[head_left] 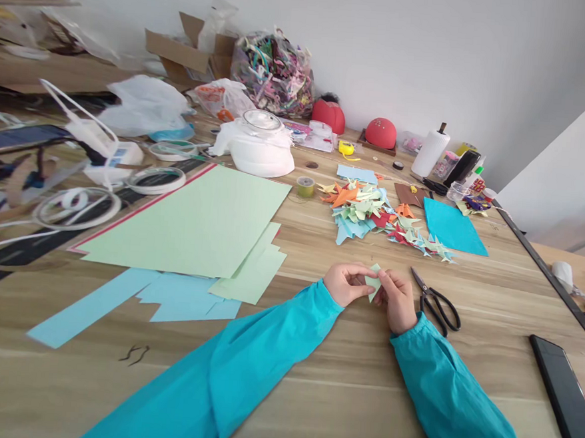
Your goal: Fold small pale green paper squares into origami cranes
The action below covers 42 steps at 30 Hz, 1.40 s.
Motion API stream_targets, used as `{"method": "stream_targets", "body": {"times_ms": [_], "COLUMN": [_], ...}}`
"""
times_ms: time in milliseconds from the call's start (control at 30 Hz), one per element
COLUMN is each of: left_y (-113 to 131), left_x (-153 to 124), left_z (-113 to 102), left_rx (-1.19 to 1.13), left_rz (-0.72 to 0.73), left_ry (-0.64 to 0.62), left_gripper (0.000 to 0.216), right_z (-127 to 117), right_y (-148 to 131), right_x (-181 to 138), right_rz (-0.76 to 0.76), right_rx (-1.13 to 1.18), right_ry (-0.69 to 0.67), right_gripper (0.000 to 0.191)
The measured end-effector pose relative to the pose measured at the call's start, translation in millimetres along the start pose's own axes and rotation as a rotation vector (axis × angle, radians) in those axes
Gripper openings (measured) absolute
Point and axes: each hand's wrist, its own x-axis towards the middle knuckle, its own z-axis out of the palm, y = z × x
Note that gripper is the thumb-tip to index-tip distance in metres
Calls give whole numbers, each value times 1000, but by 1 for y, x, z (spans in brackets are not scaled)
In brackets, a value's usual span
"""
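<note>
Between my two hands is a small piece of folded light-green paper (375, 285), pointed at top and bottom. My left hand (347, 284) pinches its left side with thumb and forefinger. On the other side, my right hand (397, 298) grips its right edge, the thumb pressed near the top. Black-handled scissors (436, 301) lie just right of my right hand, blades pointing away. Beyond the hands is a heap of folded paper cranes (363, 210) in green, blue, orange and red.
Large light-green sheets (192, 219) and blue paper strips (93, 308) lie to the left. A phone (563, 395) rests at the right. A turquoise square (455, 226) lies past the scissors. Cables (80, 207), a white-wrapped bundle (260, 147) and red pincushions (380, 133) stand farther back.
</note>
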Motion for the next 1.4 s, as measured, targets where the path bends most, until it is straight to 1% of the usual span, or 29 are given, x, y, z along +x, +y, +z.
{"method": "stream_targets", "body": {"times_ms": [100, 267, 400, 500, 600, 833, 1067, 1300, 1400], "left_y": [1, 7, 11, 9, 6, 3, 3, 3, 4], "left_x": [0, -2, -3, -3, -3, -2, -2, -1, -1], "left_z": [0, 1, 2, 2, 3, 3, 2, 2, 3], "left_rx": [-9, -24, 26, 32, 24, -61, -26, -42, -54], "left_rz": [-14, -49, -37, -21, -23, 6, 37, 72, 70], "left_ry": [-22, -118, -122, -115, -110, -27, 10, 13, 13], "left_gripper": [31, 54, 60, 57, 49, 35, 22, 18, 20], "right_z": [0, -1, 0, 0, 0, 0, 1, 1, 1], "right_y": [-1, 0, 0, 0, 0, 1, 1, 0, 0], "right_x": [0, 1, 1, 1, 1, 2, 1, 0, 0], "right_rz": [9, 46, 50, 44, 41, 21, 33, 12, 14], "right_rx": [23, 114, 142, 143, 132, 47, 57, 62, 49], "right_ry": [7, 65, 86, 86, 83, 36, 38, 9, 13], "right_gripper": [34, 34, 31, 31, 34, 36, 38, 36, 38]}}
